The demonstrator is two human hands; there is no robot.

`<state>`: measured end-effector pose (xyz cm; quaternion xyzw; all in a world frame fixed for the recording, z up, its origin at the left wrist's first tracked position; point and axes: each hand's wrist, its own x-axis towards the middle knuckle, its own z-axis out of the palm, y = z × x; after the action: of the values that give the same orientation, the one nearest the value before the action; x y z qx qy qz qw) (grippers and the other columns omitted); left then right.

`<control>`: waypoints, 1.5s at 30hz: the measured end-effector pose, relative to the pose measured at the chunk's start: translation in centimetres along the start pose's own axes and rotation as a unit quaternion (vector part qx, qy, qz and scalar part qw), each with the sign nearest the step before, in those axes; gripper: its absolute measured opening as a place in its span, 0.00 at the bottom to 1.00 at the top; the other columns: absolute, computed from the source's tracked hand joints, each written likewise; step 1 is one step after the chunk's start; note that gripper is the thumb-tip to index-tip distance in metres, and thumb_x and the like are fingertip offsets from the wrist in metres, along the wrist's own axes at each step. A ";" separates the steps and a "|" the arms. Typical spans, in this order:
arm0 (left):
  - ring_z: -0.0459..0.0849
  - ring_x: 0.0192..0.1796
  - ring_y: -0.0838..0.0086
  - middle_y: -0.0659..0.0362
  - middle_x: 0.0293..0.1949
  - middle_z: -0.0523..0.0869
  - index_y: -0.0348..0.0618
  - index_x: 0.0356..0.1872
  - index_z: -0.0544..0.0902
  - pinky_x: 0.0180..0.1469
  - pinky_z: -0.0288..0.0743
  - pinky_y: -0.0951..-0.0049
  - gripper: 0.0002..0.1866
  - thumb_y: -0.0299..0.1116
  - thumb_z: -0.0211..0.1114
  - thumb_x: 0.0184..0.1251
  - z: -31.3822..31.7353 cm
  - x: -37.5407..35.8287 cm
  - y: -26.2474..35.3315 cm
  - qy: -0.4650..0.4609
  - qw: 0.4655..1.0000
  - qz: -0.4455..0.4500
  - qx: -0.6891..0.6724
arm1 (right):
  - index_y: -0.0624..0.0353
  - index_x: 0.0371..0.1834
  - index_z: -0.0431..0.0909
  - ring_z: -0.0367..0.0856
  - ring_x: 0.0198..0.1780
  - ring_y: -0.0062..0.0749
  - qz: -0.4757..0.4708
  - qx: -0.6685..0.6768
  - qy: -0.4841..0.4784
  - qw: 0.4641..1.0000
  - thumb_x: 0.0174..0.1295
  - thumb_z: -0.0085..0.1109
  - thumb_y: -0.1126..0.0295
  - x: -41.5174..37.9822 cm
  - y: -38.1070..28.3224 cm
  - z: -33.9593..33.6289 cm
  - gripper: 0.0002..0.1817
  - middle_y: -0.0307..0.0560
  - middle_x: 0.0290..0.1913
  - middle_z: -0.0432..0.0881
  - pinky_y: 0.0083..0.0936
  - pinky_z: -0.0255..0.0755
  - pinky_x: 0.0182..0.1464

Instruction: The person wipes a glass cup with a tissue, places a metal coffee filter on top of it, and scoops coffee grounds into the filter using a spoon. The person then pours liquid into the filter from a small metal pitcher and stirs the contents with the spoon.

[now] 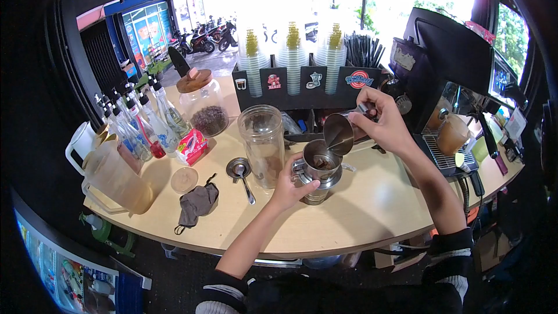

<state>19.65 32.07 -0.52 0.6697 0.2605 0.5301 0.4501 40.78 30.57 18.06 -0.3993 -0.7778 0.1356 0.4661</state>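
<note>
My left hand is closed around the side of a metal drip coffee filter, which sits upright on a small glass. Dark contents show inside the filter. Above it, my right hand grips a steel pitcher by its handle, and the pitcher is tilted with its lip over the filter's opening. No clear stream can be made out. Close to my left hand stands a tall clear jar. Left of that jar, a spoon rests against a small round metal strainer or dish.
Left on the table are a dark cloth mask, a round lid, a plastic jug, several pump bottles and a bean jar. Behind stands a cup rack; an espresso machine is at right.
</note>
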 end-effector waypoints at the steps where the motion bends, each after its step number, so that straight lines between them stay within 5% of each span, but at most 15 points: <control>1: 0.78 0.53 0.70 0.54 0.50 0.79 0.41 0.62 0.64 0.59 0.69 0.65 0.39 0.37 0.75 0.49 0.0 0.0 -0.1 -0.002 1.000 0.000 0.004 | 0.60 0.25 0.64 0.57 0.24 0.13 0.000 0.000 0.000 1.000 0.51 0.62 0.76 0.0 -0.1 0.0 0.12 0.32 0.20 0.61 0.18 0.54 0.25; 45: 0.78 0.53 0.70 0.54 0.50 0.79 0.41 0.61 0.65 0.59 0.69 0.66 0.39 0.37 0.76 0.49 -0.1 0.0 -0.1 -0.001 1.000 -0.001 -0.001 | 0.61 0.24 0.66 0.57 0.21 0.12 0.013 -0.013 0.019 1.000 0.51 0.62 0.75 1.4 1.4 -0.3 0.11 0.32 0.17 0.62 0.19 0.53 0.24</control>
<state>19.61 32.12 -0.59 0.6700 0.2602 0.5288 0.4514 41.43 32.45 18.27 -0.4179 -0.7653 0.1244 0.4735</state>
